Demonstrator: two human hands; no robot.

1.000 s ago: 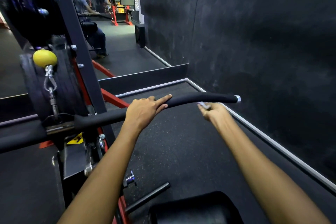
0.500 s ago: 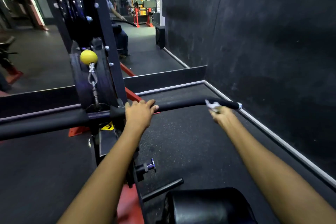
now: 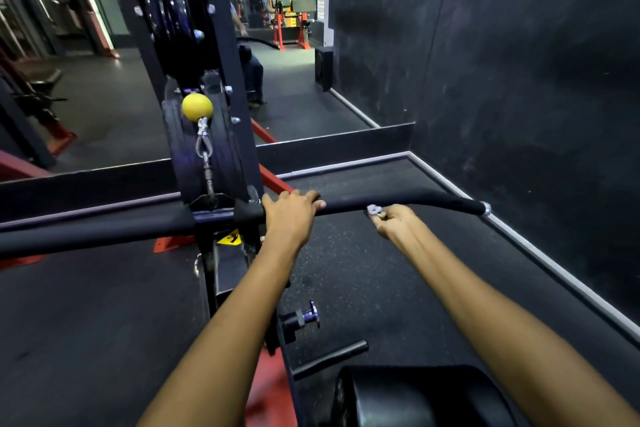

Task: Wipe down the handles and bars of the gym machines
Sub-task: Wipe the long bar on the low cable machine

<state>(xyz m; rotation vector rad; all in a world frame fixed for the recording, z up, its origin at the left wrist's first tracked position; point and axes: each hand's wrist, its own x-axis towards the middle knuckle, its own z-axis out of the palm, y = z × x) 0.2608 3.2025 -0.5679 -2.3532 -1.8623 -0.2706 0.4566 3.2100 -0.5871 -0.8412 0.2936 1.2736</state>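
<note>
1. Crosswise, the black padded bar (image 3: 398, 199) is running left to right, its right end bending down toward a metal cap (image 3: 486, 208), its left end cut off by the frame edge
2. Left hand (image 3: 289, 215) is curling its grip over the bar near the centre
3. Right hand (image 3: 393, 222) is pinching a small pale cloth (image 3: 374, 210) against the bar's underside; the cloth is mostly hidden

One camera sits on my head, looking forward and down along both my outstretched forearms. It is close enough that the arms fill the lower picture, with the black bar (image 3: 398, 199) crossing the middle. Beyond it the wide lens takes in the floor (image 3: 363, 270), the dark wall (image 3: 519, 80) on the right and a mirror (image 3: 294, 80) ahead.
</note>
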